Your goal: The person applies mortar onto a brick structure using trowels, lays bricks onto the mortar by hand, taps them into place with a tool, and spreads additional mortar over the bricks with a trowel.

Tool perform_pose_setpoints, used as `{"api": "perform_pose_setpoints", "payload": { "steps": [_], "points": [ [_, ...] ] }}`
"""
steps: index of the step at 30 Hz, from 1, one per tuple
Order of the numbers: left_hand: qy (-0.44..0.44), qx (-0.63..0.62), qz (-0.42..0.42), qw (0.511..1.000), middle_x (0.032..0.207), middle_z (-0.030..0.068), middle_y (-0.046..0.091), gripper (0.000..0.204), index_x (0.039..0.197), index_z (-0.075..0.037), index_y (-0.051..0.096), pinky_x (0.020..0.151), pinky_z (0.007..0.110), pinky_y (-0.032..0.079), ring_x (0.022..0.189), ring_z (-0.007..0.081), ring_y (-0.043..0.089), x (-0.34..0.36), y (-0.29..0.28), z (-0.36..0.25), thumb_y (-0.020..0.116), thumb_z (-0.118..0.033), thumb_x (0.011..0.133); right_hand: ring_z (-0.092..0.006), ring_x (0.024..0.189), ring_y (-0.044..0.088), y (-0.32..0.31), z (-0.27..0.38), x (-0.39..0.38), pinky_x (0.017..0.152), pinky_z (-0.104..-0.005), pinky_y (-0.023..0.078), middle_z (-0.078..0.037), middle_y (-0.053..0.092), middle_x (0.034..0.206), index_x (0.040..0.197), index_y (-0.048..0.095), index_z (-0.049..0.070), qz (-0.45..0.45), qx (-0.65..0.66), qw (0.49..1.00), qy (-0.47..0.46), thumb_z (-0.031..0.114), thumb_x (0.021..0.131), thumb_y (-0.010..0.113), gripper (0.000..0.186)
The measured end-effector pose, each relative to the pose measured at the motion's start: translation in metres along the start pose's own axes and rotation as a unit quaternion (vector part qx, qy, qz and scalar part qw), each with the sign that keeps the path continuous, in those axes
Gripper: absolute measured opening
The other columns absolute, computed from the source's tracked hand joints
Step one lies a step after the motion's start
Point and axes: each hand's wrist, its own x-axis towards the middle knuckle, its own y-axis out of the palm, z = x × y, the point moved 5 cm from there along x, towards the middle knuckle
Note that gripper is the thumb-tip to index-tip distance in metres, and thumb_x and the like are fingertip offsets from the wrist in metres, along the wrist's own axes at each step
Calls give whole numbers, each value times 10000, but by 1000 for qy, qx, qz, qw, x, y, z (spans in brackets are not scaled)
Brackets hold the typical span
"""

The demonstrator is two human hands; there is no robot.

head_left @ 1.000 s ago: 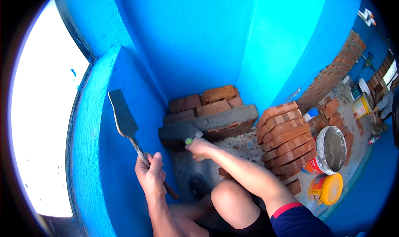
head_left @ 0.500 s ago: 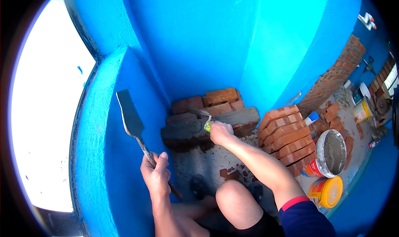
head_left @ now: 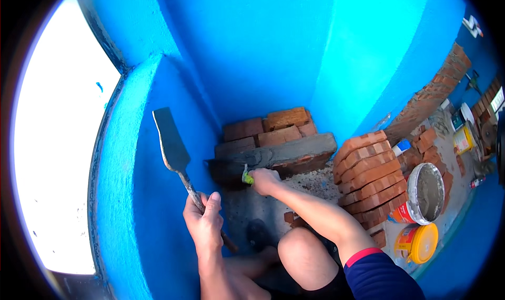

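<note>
I grip the wooden handle of a flat, dark metal blade tool [head_left: 170, 142] in my left hand [head_left: 204, 221], with its blade upright beside the left blue wall. My right hand [head_left: 267, 182] is closed on a small trowel with a green handle [head_left: 248, 178], held at the front of a low brick step [head_left: 273, 157] coated with grey wet mortar. The trowel's blade is mostly hidden or too small to make out. Loose rows of red bricks [head_left: 281, 136] sit behind the mortared edge, against the back wall. My bent knee is below both hands.
A brick stack [head_left: 371, 176] stands at the right, beside a bucket of grey mortar [head_left: 427, 192] and a yellow lidded bucket [head_left: 423, 243]. More buckets [head_left: 463, 139], broken bricks and an exposed brick wall [head_left: 421, 103] lie beyond. Blue walls close in ahead; a bright opening is at left.
My right hand with the trowel rose rightward onto the mortared edge half a second ago and has since drawn back down and left. My left hand keeps its grip, shifted slightly right in view.
</note>
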Motion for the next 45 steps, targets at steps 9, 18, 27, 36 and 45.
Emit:
{"api": "perform_pose_setpoints", "payload": {
  "steps": [9,18,27,36,45],
  "points": [
    [19,-29,-9,999,612,-2,476,251,760,-115,437,360,181,220,403,26,316,-3,4,3,662,-91,868,-338,1057,609,0,6,9,886,-443,494,-155,651,1111,1140,621,85,3,135,987,86,304,795,689,414],
    [7,-43,-5,999,610,-5,475,255,757,-122,432,361,182,219,401,24,311,-3,3,2,660,-92,867,-371,1028,610,2,20,-9,871,-446,495,-215,643,1090,1070,645,26,-24,213,973,86,323,826,650,384],
    [-1,-4,7,1000,614,-11,451,263,756,-143,416,380,190,258,425,40,319,-6,6,2,658,-137,858,-235,506,614,16,9,-14,483,-359,491,-123,598,584,787,626,-38,33,306,944,121,322,880,612,372],
    [-1,-35,10,999,614,-12,473,249,755,-117,438,362,187,232,414,27,325,-6,4,2,657,-102,873,-118,506,526,-17,-91,-62,439,-286,438,-28,565,688,992,567,20,24,367,906,208,265,918,601,258],
    [-12,-28,14,999,608,-10,469,238,759,-125,434,363,196,264,399,40,328,-6,1,4,648,-126,863,-209,503,583,-31,-112,-95,513,-370,473,-114,606,651,1059,588,27,-40,296,933,200,334,868,627,364]
  ]
}}
